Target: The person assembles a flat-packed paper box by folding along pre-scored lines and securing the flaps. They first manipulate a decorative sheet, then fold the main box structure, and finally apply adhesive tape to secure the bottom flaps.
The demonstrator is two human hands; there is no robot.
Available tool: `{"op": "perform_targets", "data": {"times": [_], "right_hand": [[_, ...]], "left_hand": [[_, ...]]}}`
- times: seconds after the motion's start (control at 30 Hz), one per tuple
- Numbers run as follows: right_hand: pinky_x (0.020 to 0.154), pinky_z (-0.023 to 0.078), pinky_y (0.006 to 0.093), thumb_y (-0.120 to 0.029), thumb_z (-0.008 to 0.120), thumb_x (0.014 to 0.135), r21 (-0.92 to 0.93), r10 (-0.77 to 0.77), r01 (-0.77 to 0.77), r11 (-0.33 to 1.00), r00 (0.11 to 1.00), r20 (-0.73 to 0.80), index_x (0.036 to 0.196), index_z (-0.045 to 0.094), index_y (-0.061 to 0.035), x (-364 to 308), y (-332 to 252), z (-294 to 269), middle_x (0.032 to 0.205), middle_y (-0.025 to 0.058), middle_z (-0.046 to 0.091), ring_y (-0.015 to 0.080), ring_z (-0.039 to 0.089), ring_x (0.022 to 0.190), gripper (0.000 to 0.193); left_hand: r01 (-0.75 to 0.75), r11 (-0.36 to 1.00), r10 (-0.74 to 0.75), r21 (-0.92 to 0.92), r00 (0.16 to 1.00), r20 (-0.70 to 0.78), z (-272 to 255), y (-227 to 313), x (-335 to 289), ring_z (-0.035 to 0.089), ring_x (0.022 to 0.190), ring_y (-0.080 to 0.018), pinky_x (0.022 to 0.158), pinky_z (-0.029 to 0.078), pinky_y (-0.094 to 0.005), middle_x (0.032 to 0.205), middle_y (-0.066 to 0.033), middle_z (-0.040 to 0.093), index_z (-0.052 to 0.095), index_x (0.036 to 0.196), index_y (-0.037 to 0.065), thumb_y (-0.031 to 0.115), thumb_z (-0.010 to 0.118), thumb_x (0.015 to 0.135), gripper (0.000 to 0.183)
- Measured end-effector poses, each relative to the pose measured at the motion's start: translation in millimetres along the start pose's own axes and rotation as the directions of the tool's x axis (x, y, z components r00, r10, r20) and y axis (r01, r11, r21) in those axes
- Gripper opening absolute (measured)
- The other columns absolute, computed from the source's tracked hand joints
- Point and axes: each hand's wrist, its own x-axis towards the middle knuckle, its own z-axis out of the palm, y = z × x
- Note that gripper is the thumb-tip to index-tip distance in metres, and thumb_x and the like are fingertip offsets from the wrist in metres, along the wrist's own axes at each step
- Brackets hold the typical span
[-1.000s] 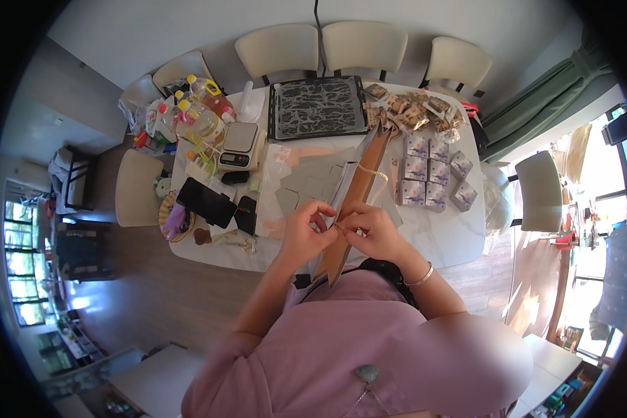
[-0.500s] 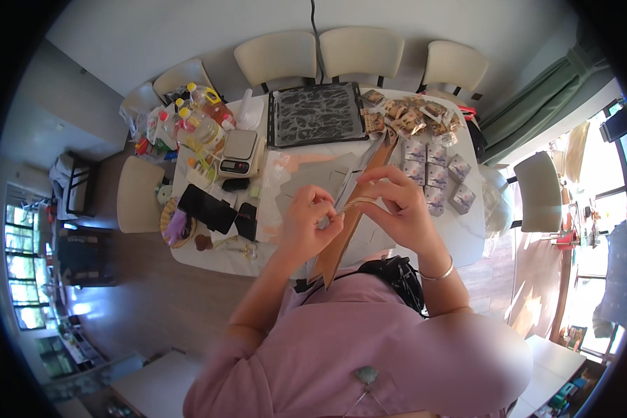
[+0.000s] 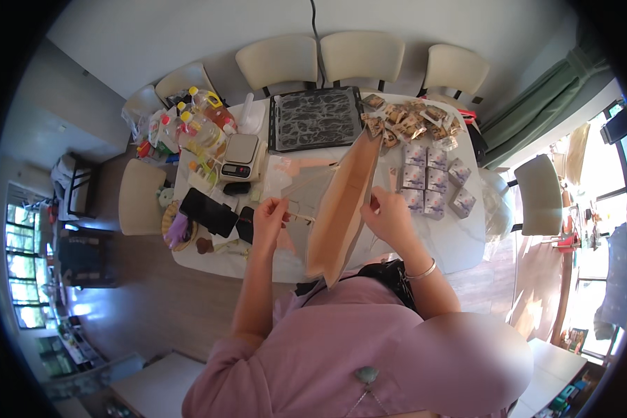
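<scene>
Here's your paper bag point(image 3: 344, 202), mouth gaping upward over the near side of the tabletop point(image 3: 460, 240)! Your left grip point(image 3: 272, 214) looks to be pinching the cord handle point(image 3: 301, 218), drawn out sideways; your right grip point(image 3: 382, 209) has the opposite rim. Careful: a hard tug on that cord could rip the paper, and a loose right hold might let the bag tip. Farther out, printed cartons point(image 3: 436, 180) sit right, a kitchen scale point(image 3: 242, 149) left, lettering too small to read. Beyond, wrapped packets point(image 3: 409, 124) lie beside the black baking tray point(image 3: 315, 148).
</scene>
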Motion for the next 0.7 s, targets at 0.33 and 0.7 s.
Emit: {"op": "perform_targets", "data": {"times": [0.33,0.7], "right_hand": [[0.057,0.047,0.0413,-0.01,0.061,0.076,-0.096,-0.328,0.336,0.937,0.94,0.09,0.075,0.059,-0.0005,66.1,-16.8,-72.5,0.067,0.0188,0.06,0.0389,0.06,0.063,0.01],[0.059,0.047,0.0377,-0.012,0.066,0.079,0.079,-0.425,0.445,0.892,0.768,0.479,0.081,0.064,-0.0012,66.4,-10.3,-55.9,0.071,0.0162,0.064,0.0307,0.062,0.063,0.012]], "left_hand": [[-0.695,0.326,0.777,0.641,0.583,0.237,47.9,70.5,-57.2,0.056,0.12,-0.0217,0.105,0.04,-0.0518,0.128,-0.011,0.056,0.054,0.13,0.014,0.017,0.085,0.063,0.074],[-0.932,0.19,0.666,0.309,0.353,0.657,62.3,68.8,-62.4,0.064,0.092,-0.0235,0.1,0.041,-0.0497,0.088,-0.0029,0.064,0.068,0.098,0.011,0.025,0.079,0.078,0.027]]}}
